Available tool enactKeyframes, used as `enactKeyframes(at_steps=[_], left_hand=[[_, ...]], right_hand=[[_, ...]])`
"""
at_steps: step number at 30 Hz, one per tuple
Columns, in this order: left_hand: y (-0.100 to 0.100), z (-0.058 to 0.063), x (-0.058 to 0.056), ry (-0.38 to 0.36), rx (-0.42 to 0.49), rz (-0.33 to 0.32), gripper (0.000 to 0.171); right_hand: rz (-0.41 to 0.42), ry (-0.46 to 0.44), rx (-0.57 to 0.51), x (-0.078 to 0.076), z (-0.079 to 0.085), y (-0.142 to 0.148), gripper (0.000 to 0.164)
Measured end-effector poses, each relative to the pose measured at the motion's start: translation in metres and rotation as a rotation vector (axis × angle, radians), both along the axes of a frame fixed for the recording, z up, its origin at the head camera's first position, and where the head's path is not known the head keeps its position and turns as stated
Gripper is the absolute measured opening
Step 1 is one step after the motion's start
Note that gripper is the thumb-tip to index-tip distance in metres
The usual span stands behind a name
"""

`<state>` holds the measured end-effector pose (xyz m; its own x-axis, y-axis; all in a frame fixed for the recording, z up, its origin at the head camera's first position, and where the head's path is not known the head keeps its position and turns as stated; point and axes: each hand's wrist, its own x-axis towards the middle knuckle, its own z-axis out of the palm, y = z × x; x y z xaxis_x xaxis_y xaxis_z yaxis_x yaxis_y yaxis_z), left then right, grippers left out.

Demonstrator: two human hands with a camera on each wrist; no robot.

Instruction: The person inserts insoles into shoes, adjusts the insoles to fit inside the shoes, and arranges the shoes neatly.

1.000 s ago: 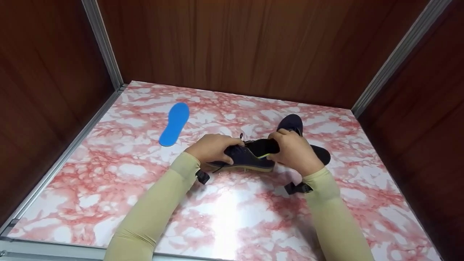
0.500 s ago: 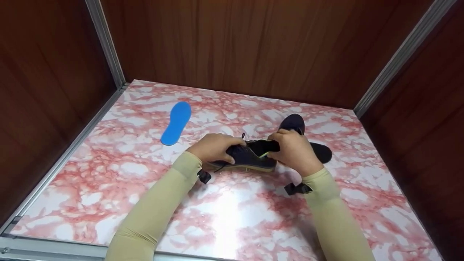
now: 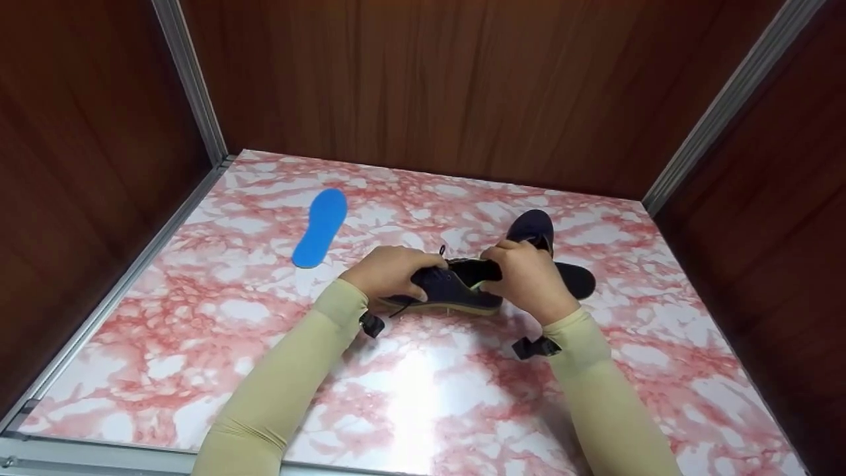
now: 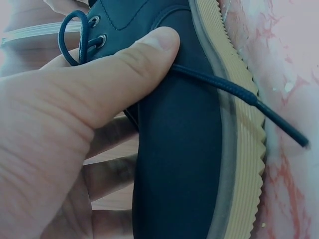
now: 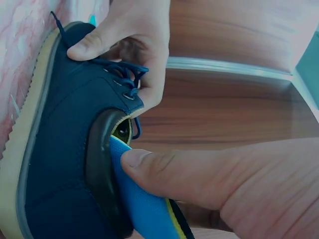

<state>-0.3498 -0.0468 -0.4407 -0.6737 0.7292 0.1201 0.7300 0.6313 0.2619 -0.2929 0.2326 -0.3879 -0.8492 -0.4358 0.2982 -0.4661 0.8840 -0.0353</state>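
A dark navy lace-up shoe with a tan ridged sole stands on the pink-and-white marbled surface, toe to the left. My left hand grips its front part, thumb on the near side and fingers on the far side. At the shoe's opening, my right hand pinches an insole, blue on one face, black on the other, with a yellow edge. Its front end is hidden inside the shoe. The rear end shows black to the right of the hand. A loose lace runs beside the left thumb.
Behind the right hand lies a second dark shoe, partly covered by the hand. Another insole, blue, lies flat to the left. Brown wood-grain panels with metal corner rails stand at the back and both sides.
My right hand has shifted slightly left with the insole, whose rear end sits closer to the shoe. The left hand keeps its grip on the shoe's front.
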Motion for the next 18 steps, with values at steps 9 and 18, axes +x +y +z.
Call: enactKeyframes(at_steps=[9,18], left_hand=[[-0.0008,-0.0006,-0.0003,0.008,0.002,-0.004,0.066],[-0.0023,-0.0003,0.0001,-0.008,0.002,-0.001,0.067]], right_hand=[[-0.032,-0.061,0.025,-0.0009,-0.0002,-0.0008,0.066],[-0.068,-0.115,0.033,0.0008,0.0054,0.0025,0.077]])
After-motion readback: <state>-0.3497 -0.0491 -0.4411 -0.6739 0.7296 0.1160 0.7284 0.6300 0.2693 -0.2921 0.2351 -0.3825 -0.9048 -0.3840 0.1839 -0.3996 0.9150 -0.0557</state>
